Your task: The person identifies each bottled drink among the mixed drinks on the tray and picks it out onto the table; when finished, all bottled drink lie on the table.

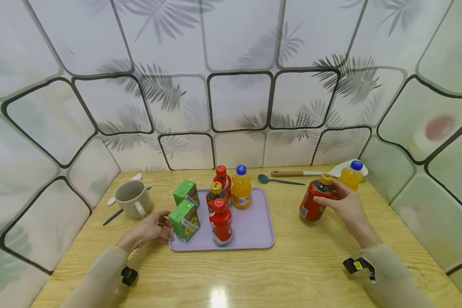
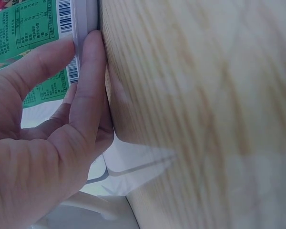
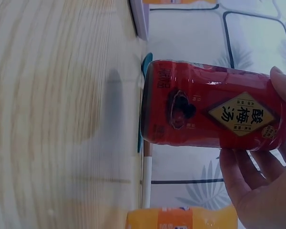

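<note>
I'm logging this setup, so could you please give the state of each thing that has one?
Held bottle, capped, in right hand
Tray, gripped at its edge by left hand
Front red bottle, capped, upright
Middle red bottle, capped, upright
Rear red bottle, capped, upright
Tray's orange bottle, capped, upright
Right orange bottle, capped, partly hidden
Front carton, upright
Rear carton, upright
Mug, upright

The red bottle (image 3: 200, 102) reads 酸梅汤 in a gold diamond (image 3: 241, 114); the green carton (image 2: 26, 28) bears illegible print
</note>
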Demonstrator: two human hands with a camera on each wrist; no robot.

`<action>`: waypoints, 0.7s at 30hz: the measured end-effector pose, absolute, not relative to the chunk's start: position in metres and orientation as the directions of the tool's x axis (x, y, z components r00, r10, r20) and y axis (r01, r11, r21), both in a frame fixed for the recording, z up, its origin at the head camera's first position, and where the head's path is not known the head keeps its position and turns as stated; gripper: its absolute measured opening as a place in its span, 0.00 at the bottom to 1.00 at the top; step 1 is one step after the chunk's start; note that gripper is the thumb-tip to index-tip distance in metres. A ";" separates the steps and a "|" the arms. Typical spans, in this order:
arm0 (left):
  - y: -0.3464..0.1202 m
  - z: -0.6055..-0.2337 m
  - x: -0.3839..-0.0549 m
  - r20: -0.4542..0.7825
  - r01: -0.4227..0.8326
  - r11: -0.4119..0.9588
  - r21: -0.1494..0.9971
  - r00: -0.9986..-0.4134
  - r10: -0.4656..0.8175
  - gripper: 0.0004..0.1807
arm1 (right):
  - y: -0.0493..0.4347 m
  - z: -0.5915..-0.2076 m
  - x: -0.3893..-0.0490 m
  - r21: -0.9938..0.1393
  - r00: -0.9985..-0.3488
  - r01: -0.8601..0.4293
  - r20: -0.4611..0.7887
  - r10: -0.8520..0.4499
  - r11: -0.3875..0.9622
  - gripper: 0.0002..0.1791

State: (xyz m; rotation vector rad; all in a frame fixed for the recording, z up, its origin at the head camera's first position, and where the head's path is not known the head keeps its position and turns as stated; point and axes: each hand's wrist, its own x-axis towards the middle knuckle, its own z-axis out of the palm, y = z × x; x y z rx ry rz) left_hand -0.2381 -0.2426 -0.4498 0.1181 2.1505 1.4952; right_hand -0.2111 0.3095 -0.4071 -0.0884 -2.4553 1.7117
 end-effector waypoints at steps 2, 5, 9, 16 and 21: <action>-0.243 -0.450 -0.239 -0.360 -0.215 0.391 0.895 -0.866 0.348 0.38 | 0.314 -0.407 -0.210 -0.929 -0.986 -0.012 0.073 0.149 0.370 0.47; -0.243 -0.450 -0.239 -0.358 -0.212 0.393 0.895 -0.865 0.350 0.38 | 0.320 -0.406 -0.209 -0.916 -0.982 0.027 0.049 0.180 0.400 0.49; -0.242 -0.449 -0.238 -0.360 -0.215 0.390 0.895 -0.864 0.351 0.37 | 0.328 -0.406 -0.206 -0.902 -0.977 0.063 0.033 0.212 0.427 0.50; -0.242 -0.448 -0.238 -0.357 -0.210 0.386 0.898 -0.861 0.361 0.38 | 0.339 -0.404 -0.203 -0.890 -0.968 0.104 0.011 0.250 0.444 0.53; -0.242 -0.448 -0.237 -0.356 -0.211 0.383 0.899 -0.862 0.361 0.38 | 0.349 -0.409 -0.200 -0.907 -0.964 0.071 0.043 0.261 0.415 0.48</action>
